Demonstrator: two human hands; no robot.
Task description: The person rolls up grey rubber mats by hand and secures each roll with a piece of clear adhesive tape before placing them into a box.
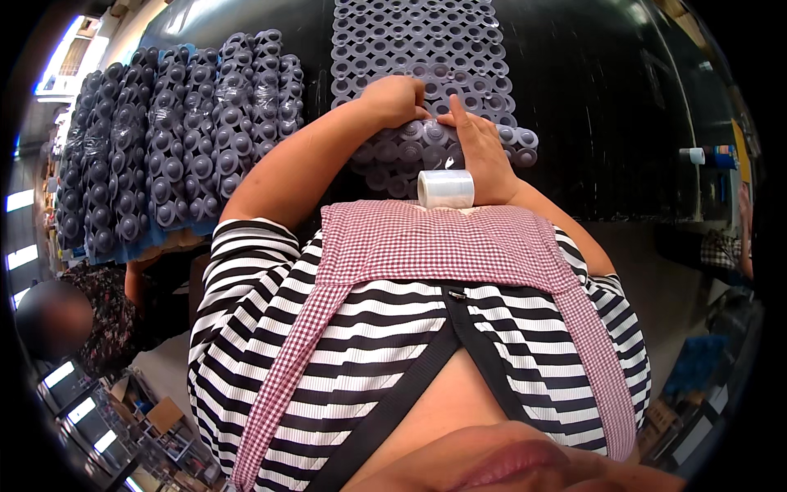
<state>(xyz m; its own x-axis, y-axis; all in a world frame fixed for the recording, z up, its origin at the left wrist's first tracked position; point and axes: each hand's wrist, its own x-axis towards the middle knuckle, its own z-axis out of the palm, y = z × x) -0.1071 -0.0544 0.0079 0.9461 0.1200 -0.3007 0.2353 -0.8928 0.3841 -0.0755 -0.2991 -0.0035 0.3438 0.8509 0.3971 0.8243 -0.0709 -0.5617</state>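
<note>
A grey mat of linked suction-cup rings [418,41] lies flat on the table, its near end folded or rolled into a thick bundle [410,148] in front of me. My left hand [397,100] is closed at the bundle's far edge; what its curled fingers pinch is hidden. My right hand [484,152] rests over the bundle's right part, with one finger pointing up and others reaching toward the left hand. A roll of clear film [447,189] is beside the right palm, against my apron. Shiny film shows on the bundle between the hands.
Several rolled grey mats [184,135], wrapped with clear film, stand in a row at the left. A blue-and-white cylindrical object [713,157] is at the table's right edge. Another person [90,316] is at the lower left, and part of another shows at the far right.
</note>
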